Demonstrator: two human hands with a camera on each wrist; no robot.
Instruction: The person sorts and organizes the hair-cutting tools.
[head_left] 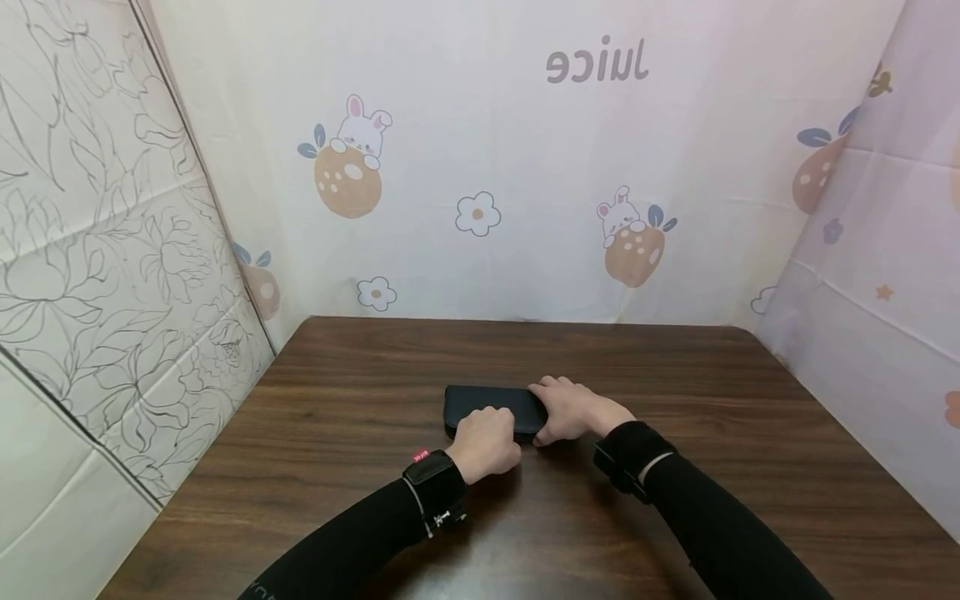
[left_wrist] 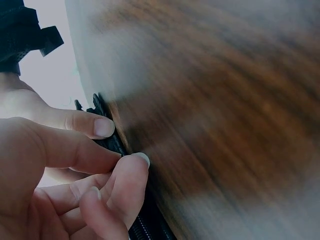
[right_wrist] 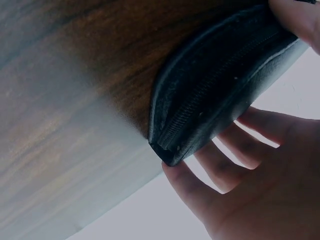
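A flat black zip case [head_left: 480, 402] with rounded corners lies on the wooden table in the head view. At its near side, my left hand [head_left: 486, 442] pinches the zippered edge between thumb and curled index finger; the pull tab is hidden by the fingers. Zipper teeth [left_wrist: 144, 229] run along the edge below that hand in the left wrist view. My right hand [head_left: 572, 410] grips the case's right end, thumb on the near edge and fingers along the far side. The right wrist view shows a closed zipper [right_wrist: 192, 102] curving around that end.
The brown wooden table [head_left: 360, 367] extends around the case on every side. Behind it hangs a pale curtain [head_left: 487, 125] with rabbit and fruit prints. A flower-line sheet [head_left: 112, 250] stands at the left, and another pale sheet [head_left: 885, 250] at the right.
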